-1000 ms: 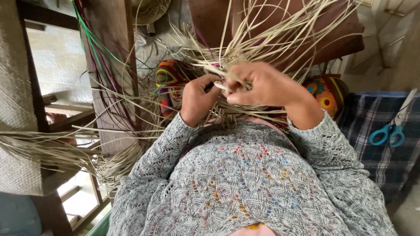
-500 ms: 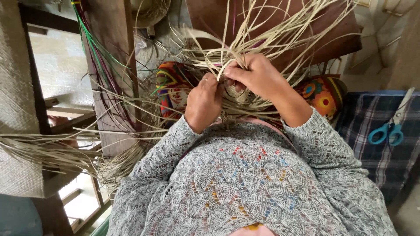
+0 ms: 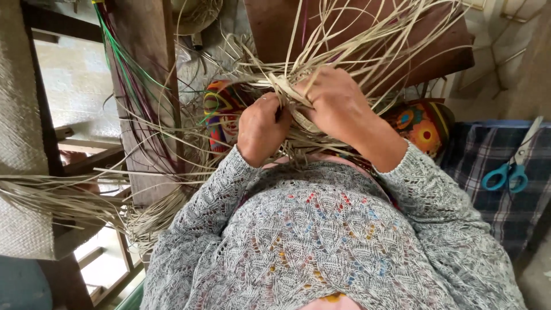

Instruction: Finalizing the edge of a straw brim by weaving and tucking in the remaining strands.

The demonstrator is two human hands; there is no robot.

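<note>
A half-woven piece of pale straw strips [image 3: 298, 120] lies in my lap, with many loose ends fanning up and outward. My left hand [image 3: 261, 129] is closed on strips at the left side of the weave. My right hand [image 3: 336, 100] presses down over the weave's upper right, fingers pinching a flat strip near the top. Both hands touch each other at the middle. My grey knitted sleeves [image 3: 419, 183] cover my forearms.
A bundle of loose straw [image 3: 63, 192] trails off to the left. Green and purple dyed strands [image 3: 123, 69] hang along a wooden post [image 3: 146, 97]. Blue-handled scissors [image 3: 508, 172] lie on a plaid cloth [image 3: 493, 172] at right. Colourful patterned fabric [image 3: 425, 123] shows behind my hands.
My right hand moved up and over the weave and bent a strip across. My left hand shifted slightly and kept its hold on the strips.
</note>
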